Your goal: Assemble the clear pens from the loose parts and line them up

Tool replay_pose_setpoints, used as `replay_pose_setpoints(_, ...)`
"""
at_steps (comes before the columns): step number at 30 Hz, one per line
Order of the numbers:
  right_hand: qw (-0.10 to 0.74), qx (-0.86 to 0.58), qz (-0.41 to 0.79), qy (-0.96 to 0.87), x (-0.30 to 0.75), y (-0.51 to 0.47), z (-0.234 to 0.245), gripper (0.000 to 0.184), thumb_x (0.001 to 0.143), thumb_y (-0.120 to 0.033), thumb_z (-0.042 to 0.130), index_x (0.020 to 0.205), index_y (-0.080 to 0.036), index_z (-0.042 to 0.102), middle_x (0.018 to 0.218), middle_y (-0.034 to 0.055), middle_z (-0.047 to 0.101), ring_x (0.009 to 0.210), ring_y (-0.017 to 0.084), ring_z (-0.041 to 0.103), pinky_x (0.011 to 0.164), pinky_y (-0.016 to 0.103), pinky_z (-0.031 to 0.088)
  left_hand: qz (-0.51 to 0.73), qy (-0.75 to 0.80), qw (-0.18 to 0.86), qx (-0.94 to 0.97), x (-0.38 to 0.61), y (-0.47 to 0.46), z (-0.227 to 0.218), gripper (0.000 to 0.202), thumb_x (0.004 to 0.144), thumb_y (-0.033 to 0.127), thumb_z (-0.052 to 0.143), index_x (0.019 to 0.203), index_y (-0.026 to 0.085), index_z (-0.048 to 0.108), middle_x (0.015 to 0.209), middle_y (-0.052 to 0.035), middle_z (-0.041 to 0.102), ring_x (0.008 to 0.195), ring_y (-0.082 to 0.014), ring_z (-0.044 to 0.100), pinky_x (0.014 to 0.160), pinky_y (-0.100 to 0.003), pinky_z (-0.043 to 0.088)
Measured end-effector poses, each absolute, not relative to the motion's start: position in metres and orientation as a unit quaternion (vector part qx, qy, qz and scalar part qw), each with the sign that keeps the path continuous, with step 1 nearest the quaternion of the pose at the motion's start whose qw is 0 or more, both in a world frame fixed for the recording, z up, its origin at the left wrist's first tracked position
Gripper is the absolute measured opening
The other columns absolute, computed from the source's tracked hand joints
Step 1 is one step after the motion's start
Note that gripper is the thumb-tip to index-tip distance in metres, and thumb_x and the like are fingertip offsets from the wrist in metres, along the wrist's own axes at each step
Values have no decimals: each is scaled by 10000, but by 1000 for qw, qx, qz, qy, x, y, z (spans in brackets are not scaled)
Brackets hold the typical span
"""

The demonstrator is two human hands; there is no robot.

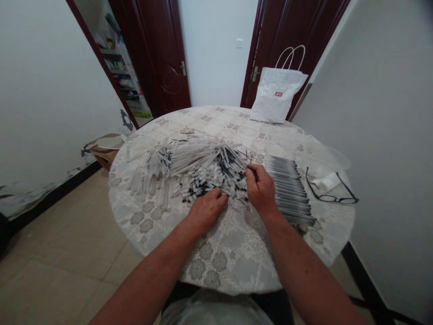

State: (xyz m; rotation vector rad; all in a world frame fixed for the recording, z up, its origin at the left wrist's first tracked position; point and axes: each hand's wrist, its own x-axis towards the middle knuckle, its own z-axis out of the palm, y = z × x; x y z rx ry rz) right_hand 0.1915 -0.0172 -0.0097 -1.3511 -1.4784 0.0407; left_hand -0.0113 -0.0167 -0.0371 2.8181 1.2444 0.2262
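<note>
A big loose pile of pen parts (192, 158) covers the middle of the table: pale, translucent tubes, dark thin pieces and short black and white caps (203, 180). My left hand (209, 207) rests at the near edge of the caps, fingers curled down; what they grip, if anything, is hidden. My right hand (260, 187) is closed in a pinch at the pile's right edge. A thin dark stick, apparently a pen refill (249, 159), shows just above its fingertips. Beside this hand, a neat row of pens (291, 187) lies side by side.
The round table has a flowered lace cloth (209, 122). Black-framed glasses (328, 197) and a small white packet (328, 182) lie at the right, near clear plastic film (326, 155). A white paper bag (279, 97) stands at the back. A small round object (302, 229) sits below the row.
</note>
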Motion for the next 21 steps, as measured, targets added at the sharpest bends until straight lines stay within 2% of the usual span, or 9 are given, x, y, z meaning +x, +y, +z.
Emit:
replay_pose_setpoints(5,542,-569,21,-618,190,-18,-10,218,997,-327,519,1087,-206,676,889,40,738,816,202,688,794,323,521,118,410,89,900,-15,-15,-38,120,967,256,556,1065,223,617,1082,-77,639,911,-218,637,684,-296,451)
replay_pose_setpoints(9,547,-561,22,-621,188,-21,-9,212,996,-323,520,1097,-207,667,902,40,734,813,196,686,786,317,521,281,424,227,831,-19,-11,-38,134,979,315,565,1050,219,627,958,-51,691,865,-198,648,776,-313,481)
replay_pose_setpoints(14,539,-556,34,-632,184,-24,-12,196,991,-322,527,1091,-214,656,897,35,725,809,197,680,771,316,518,470,427,408,656,-26,-6,-28,216,957,329,593,1134,212,631,853,-12,681,695,-145,635,676,-275,494)
replay_pose_setpoints(17,525,-545,49,-651,181,-24,-16,191,988,-323,533,1095,-215,649,918,40,722,823,199,684,779,318,520,532,418,443,588,-32,-1,-24,205,916,326,651,1080,204,637,875,-10,692,712,-143,659,695,-274,510)
replay_pose_setpoints(21,502,-538,55,-675,177,-25,-19,182,984,-324,532,1077,-222,650,919,41,720,816,202,683,784,320,525,574,426,437,546,-37,3,-21,214,863,317,719,1031,195,665,829,0,686,731,-146,678,732,-275,526)
